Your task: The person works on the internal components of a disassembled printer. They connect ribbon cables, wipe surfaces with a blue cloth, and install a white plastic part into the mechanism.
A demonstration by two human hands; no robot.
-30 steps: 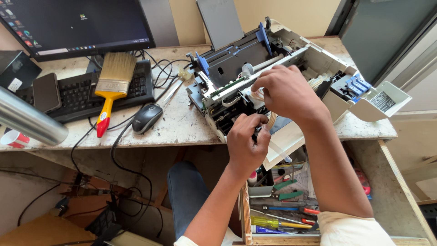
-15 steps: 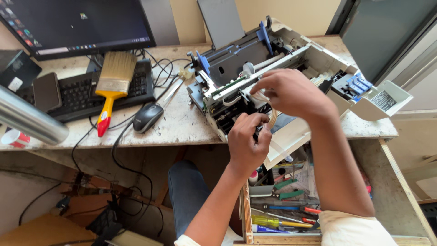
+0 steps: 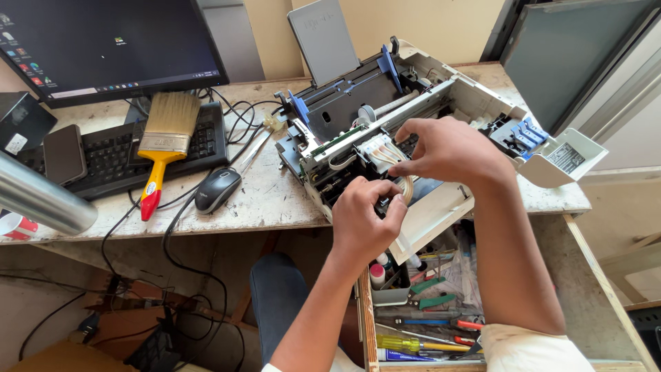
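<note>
An opened printer (image 3: 427,96) with its cover off lies tilted on the worn desk (image 3: 261,200), its white and grey insides showing. My left hand (image 3: 365,220) is curled at the printer's front edge, fingertips pinching a small part near the flat ribbon tubing (image 3: 407,187). My right hand (image 3: 447,148) reaches over the middle of the printer, its fingers on the white cartridge carriage (image 3: 379,146) and the tubing that runs from it. What exactly sits between my left fingers is hidden.
A wide paintbrush (image 3: 164,141) with a yellow and red handle lies over a black keyboard (image 3: 117,155). A black mouse (image 3: 217,189), a phone (image 3: 63,153), a monitor (image 3: 103,41) and a metal tube (image 3: 41,200) stand left. An open drawer (image 3: 427,324) of screwdrivers and pliers is below.
My right hand has lifted slightly and shifted toward the cartridge carriage. My left hand stays at the printer's front edge with little movement.
</note>
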